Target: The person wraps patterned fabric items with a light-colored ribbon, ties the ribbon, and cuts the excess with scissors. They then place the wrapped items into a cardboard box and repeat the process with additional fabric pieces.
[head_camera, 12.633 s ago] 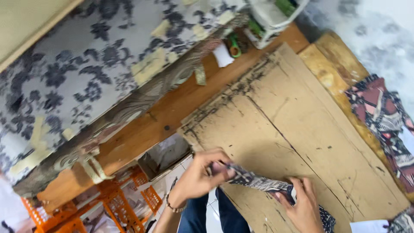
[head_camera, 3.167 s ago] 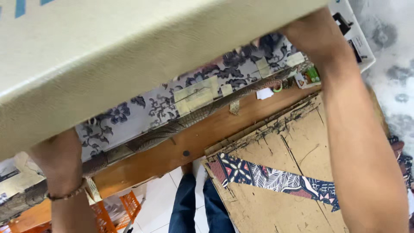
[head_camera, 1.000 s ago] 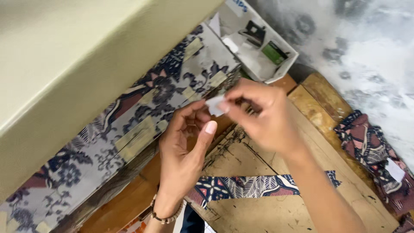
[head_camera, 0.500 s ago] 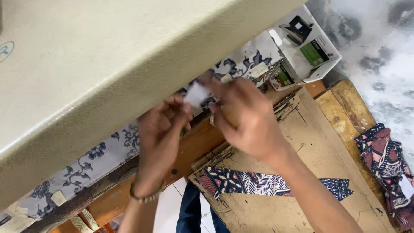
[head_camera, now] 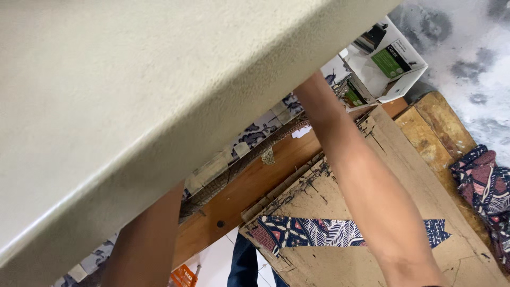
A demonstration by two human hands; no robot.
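Both my arms reach up and away from me, and a large beige slab (head_camera: 159, 106) across the top of the view hides both hands. My left forearm (head_camera: 143, 239) rises at the lower left. My right forearm (head_camera: 361, 186) crosses over a worn cardboard sheet (head_camera: 425, 175). On that cardboard lies a long strip of dark blue patterned fabric (head_camera: 297, 234), partly covered by my right arm. What the hands hold or touch cannot be seen.
The cardboard rests on a brown wooden table (head_camera: 249, 191). A floral cloth with taped patches (head_camera: 255, 133) runs along its far side. A white open box with a green packet (head_camera: 393, 58) stands at the upper right. A folded batik cloth (head_camera: 483, 180) lies at the right edge.
Half a second ago both hands pinched a small white piece in front of me. Now they have gone up behind the beige slab and out of sight.
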